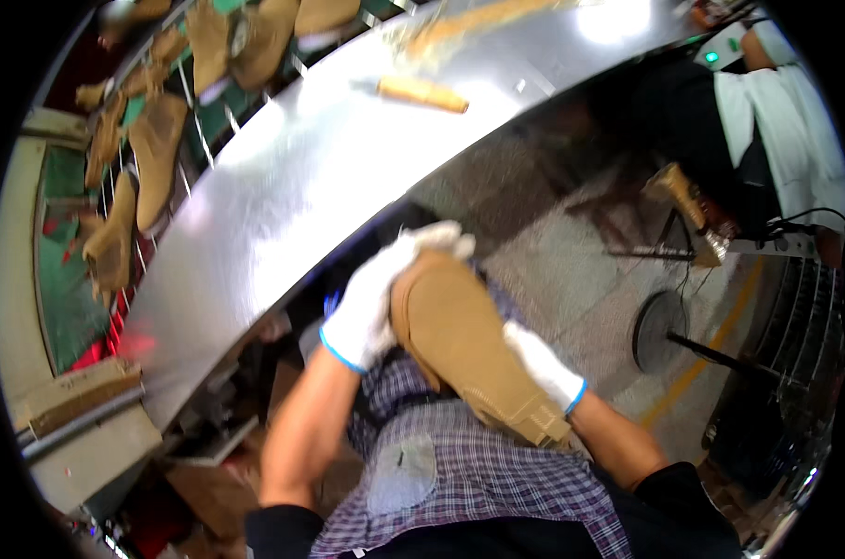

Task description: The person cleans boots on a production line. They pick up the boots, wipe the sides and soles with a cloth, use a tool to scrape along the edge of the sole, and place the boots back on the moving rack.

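Beside the steel worktable [245,228], the left hand [378,296] wraps a tan boot [462,340] firmly, the right hand [542,366] clasping its side; uneven pressure could twist it loose.

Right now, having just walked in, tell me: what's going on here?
A person in white gloves is holding a tan boot-like piece above their plaid apron. The left hand grips its rounded end; the right hand is against its side. Similar tan pieces sit on a rack beyond the metal bench.
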`<state>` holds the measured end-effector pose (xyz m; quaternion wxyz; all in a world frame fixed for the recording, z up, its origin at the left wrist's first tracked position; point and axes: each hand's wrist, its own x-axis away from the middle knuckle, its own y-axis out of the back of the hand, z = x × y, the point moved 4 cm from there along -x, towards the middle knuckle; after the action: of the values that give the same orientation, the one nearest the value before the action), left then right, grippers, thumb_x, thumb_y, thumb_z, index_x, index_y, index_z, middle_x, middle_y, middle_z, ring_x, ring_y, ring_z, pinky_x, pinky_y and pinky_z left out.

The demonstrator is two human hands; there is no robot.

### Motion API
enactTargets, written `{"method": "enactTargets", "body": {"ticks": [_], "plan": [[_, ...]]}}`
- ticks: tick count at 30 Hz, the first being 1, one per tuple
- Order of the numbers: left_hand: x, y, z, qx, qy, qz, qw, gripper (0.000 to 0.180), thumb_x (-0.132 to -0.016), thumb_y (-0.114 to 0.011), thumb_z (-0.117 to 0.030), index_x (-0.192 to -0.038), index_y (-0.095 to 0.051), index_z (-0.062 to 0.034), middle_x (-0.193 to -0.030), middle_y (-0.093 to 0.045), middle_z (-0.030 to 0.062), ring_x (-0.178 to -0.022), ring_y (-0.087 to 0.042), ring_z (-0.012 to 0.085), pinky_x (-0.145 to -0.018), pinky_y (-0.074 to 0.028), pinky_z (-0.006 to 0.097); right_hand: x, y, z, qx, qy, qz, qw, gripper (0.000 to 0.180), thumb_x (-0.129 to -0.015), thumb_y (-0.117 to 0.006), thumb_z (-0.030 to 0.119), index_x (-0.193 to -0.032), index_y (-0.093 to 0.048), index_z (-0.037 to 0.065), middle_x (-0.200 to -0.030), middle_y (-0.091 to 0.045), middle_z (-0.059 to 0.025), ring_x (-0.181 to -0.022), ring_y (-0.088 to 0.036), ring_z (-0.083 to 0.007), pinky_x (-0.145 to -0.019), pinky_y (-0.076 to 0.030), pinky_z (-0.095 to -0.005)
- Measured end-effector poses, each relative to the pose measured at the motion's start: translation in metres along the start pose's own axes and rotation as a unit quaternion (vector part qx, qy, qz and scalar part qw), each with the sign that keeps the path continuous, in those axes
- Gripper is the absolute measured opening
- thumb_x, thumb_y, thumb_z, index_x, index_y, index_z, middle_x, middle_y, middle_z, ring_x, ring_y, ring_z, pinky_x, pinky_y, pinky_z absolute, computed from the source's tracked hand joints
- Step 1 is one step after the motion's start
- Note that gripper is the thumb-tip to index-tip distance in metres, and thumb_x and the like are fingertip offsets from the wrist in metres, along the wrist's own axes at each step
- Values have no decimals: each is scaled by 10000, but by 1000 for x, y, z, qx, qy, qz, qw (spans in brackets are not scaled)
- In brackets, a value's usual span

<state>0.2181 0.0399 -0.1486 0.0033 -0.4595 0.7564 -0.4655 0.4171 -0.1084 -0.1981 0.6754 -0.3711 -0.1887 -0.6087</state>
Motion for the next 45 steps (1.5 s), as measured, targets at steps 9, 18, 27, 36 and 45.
{"method": "enactTargets", "body": {"ticks": [9, 18, 27, 36, 45], "plan": [[59, 33, -74, 3, -166, -67, 984, 773, -1118, -451, -577, -1630, -390, -2, -1616, -488, 292, -1381, -596, 422, -1192, -478, 540, -45, -78, 92, 93, 72, 178, 977, 619, -1143, -519, 507, -1325, -691, -60, -1210, -760, -126, -1059, -701, -159, -945, -569, -339], [134, 89, -169, -246, -212, -194, 926, 461, -1080, -608, -326, -1329, -679, 56, -1285, -741, 179, -1193, -696, 265, -1088, -532, 398, -34, -180, 111, 391, 118, 228, 884, 736, -1133, -434, 595, -1462, -598, -43, -1353, -712, -260, -1284, -679, -345, -1119, -501, -396], [154, 120, -159, -205, -222, -158, 940, 592, -936, -818, -338, -1332, -669, 75, -1231, -749, 163, -1130, -712, 231, -1038, -557, 373, -34, -203, 181, 508, 348, 125, 778, 377, -903, -849, 440, -908, -792, 67, -822, -771, -78, -758, -766, -209, -698, -599, -329], [136, 76, -163, -180, -312, -152, 920, 417, -1068, -624, -323, -1242, -713, 45, -1180, -742, 145, -1122, -683, 211, -1068, -517, 367, -91, -232, 196, 310, 303, 287, 854, 706, -1043, -652, 325, -1614, -412, -15, -1541, -540, -218, -1468, -487, -296, -1255, -361, -424], [99, 66, -113, 144, -301, -91, 938, 575, -1149, -485, -475, -1409, -523, 36, -1286, -633, 192, -1274, -605, 293, -1119, -500, 440, -5, -261, 279, 624, 352, 218, 662, 564, -999, -736, 399, -1412, -641, 26, -1284, -739, -157, -1191, -700, -293, -1074, -527, -401]]}}
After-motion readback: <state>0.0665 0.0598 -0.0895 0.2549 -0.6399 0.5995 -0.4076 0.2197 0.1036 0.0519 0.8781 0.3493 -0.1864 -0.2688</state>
